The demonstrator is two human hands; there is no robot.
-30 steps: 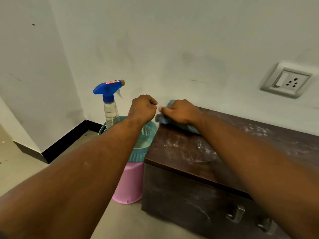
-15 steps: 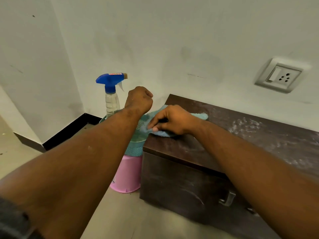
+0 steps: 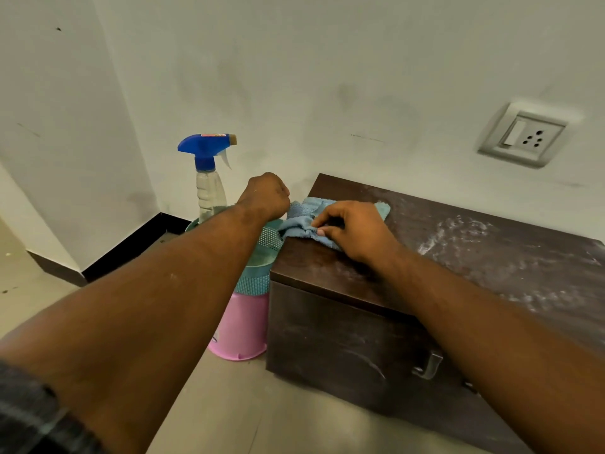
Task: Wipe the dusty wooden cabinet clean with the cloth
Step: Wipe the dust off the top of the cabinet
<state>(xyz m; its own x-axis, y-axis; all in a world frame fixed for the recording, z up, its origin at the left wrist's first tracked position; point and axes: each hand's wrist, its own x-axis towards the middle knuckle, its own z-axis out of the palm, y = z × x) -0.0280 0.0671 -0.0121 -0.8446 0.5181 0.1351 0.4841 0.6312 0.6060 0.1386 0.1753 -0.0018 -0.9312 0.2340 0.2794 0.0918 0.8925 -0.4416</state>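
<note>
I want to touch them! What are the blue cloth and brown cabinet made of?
The cloth looks like soft terry or microfibre: fuzzy and bunched. The cabinet looks like dark wood or wood-look laminate, slightly glossy where dust-free, grain faintly showing.

The right hand (image 3: 357, 234) pinches a bunched light blue cloth (image 3: 304, 214) at the left edge of the dark brown wooden cabinet (image 3: 458, 257), whose top is streaked with white dust to the right. The left hand (image 3: 266, 196), curled into a fist, hangs just beside the cloth, above a teal perforated basket (image 3: 258, 283) set in a pink plastic bucket (image 3: 242, 326).
</note>
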